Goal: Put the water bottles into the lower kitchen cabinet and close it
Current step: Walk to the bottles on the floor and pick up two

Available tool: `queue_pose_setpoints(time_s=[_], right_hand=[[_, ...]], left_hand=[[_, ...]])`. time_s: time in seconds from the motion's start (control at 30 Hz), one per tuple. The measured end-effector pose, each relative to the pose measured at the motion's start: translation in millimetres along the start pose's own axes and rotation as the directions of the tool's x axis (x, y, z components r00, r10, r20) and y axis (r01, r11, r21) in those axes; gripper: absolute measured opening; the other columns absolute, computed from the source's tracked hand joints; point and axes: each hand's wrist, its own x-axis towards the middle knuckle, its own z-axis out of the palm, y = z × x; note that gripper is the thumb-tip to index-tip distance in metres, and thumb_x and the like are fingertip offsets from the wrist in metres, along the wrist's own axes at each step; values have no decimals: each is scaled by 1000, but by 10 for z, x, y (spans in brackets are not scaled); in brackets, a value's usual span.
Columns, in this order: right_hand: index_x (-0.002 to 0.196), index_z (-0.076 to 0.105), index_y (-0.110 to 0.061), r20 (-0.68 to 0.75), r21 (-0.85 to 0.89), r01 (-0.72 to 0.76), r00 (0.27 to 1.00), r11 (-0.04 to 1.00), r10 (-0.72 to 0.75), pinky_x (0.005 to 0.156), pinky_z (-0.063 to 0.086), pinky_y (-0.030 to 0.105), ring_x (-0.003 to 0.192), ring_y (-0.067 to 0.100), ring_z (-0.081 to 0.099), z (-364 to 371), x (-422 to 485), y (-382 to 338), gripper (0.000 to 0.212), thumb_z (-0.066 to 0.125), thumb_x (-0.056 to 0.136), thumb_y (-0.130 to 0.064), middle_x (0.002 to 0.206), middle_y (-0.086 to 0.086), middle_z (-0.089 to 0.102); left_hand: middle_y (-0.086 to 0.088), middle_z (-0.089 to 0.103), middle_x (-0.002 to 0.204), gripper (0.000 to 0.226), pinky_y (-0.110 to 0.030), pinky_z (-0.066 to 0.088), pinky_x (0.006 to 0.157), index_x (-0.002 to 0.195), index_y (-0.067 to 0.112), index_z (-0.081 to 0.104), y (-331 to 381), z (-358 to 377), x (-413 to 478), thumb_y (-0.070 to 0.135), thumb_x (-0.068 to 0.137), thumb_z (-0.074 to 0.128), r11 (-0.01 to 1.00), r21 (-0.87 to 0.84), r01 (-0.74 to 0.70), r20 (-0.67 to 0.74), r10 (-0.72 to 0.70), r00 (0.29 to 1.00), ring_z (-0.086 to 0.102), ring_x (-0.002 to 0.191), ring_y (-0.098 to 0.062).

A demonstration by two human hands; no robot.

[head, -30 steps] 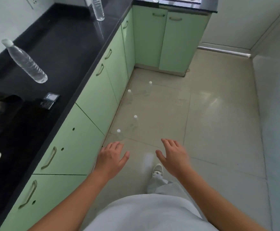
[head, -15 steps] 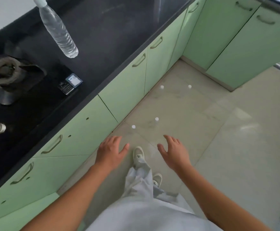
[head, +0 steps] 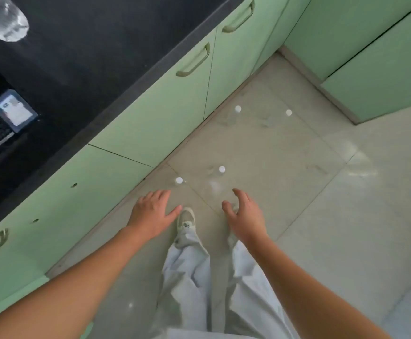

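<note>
Near bottles: near-left bottle (head: 179,180) and near-right bottle (head: 221,169) stand upright on the floor just ahead of the hands. Both are clear plastic with round white caps.
Far bottles: far-left bottle (head: 238,108) and far-right bottle (head: 288,112) are the same make and stand near the cabinet corner. Fill level cannot be told.
Counter bottle (head: 3,23): clear ribbed plastic on the countertop, only its lower end in view.
Lower kitchen cabinet (head: 150,118): flat pale-green doors, all shut, with a curved green handle (head: 192,62) on each.
Countertop (head: 89,45): black and matt, with a thick edge.
Flat device (head: 13,111): rectangular with a pale face, lying on the countertop.
Floor (head: 297,192): large glossy pale tiles with thin joints.
Left hand (head: 150,214): palm down, fingers straight, thumb out, holding nothing.
Right hand (head: 246,216): fingers spread and gently bent, holding nothing.
Shoe (head: 186,220): pale sneaker between the hands.
Trousers (head: 187,277): loose light-grey cloth.
</note>
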Motion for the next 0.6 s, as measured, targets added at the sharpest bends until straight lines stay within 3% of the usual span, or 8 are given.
queue_pose_setpoints(time_s=[0.17, 0.27, 0.43, 0.6], right_hand=[[148, 45, -13, 40, 93, 11, 999, 996, -15, 111, 41, 40, 135, 22, 49, 379, 897, 385, 57, 56, 98, -39, 147, 4, 53], [147, 45, -12, 92, 75, 26, 995, 997, -32, 110, 42, 41, 133, 24, 51, 652, 1385, 701, 58, 58, 97, -38, 145, 6, 53], [147, 44, -15, 130, 67, 13, 991, 998, -22, 110, 43, 45, 133, 22, 51, 1001, 1963, 1214, 61, 62, 95, -42, 145, 3, 51], [143, 48, -14, 68, 107, -9, 998, 994, 1, 104, 45, 38, 127, 19, 55, 1304, 2465, 1513, 58, 66, 93, -38, 141, 1, 56]], left_hand=[[-17, 61, 134, 89, -45, 48, 93, 140, 5, 52, -50, 570, 589, 71, 85, 27, 973, -159, 170, 4, -172, 985, 58, 120, -36], [-12, 55, 142, 69, -44, 46, 97, 145, 11, 44, -95, 1053, 841, 58, 94, 52, 911, -278, 305, 33, -308, 951, 53, 127, -34], [-8, 49, 149, 81, -42, 46, 102, 153, 15, 34, -201, 1860, 1100, 54, 89, 65, 784, -393, 480, 120, -474, 873, 53, 131, -29], [-5, 53, 143, 82, -40, 49, 97, 148, 17, 38, -217, 2544, 1436, 52, 83, 75, 613, -549, 568, 150, -597, 788, 59, 121, -25]])
